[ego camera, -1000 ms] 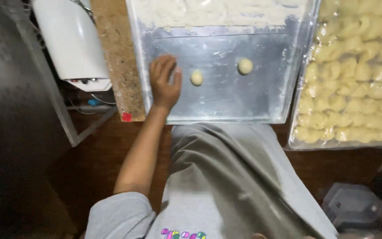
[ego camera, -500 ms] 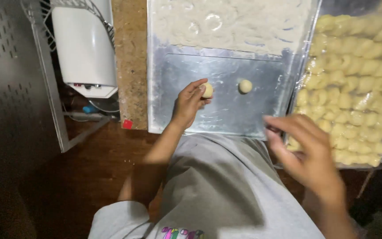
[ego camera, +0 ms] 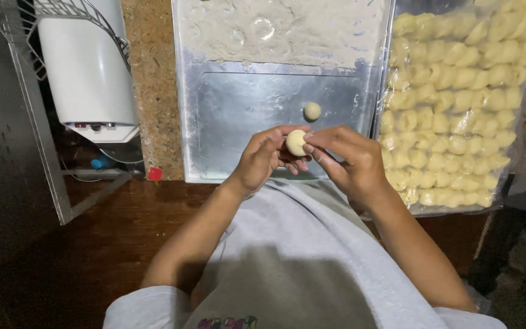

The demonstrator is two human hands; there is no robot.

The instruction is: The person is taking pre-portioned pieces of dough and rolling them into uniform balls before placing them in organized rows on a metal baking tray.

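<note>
A small pale dough ball (ego camera: pixel 296 142) is pinched between the fingers of both hands above the near part of a metal tray (ego camera: pixel 238 109). My left hand (ego camera: pixel 262 159) cups it from the left and below. My right hand (ego camera: pixel 347 159) presses on it from the right with thumb and fingers. A second dough ball (ego camera: pixel 312 111) lies alone on the bare metal just beyond the hands. The far part of the tray holds a bed of flour (ego camera: pixel 281 30) with round dents in it.
To the right lies a clear plastic bag (ego camera: pixel 452 103) full of several yellowish dough pieces. A brown wooden strip (ego camera: pixel 150 91) borders the tray on the left. Further left a white appliance (ego camera: pixel 89 67) sits in a wire rack. Dark wooden floor shows below.
My left hand picked up the nearer dough ball from the tray and lifted it. My right hand came in from the right and closed on the same ball.
</note>
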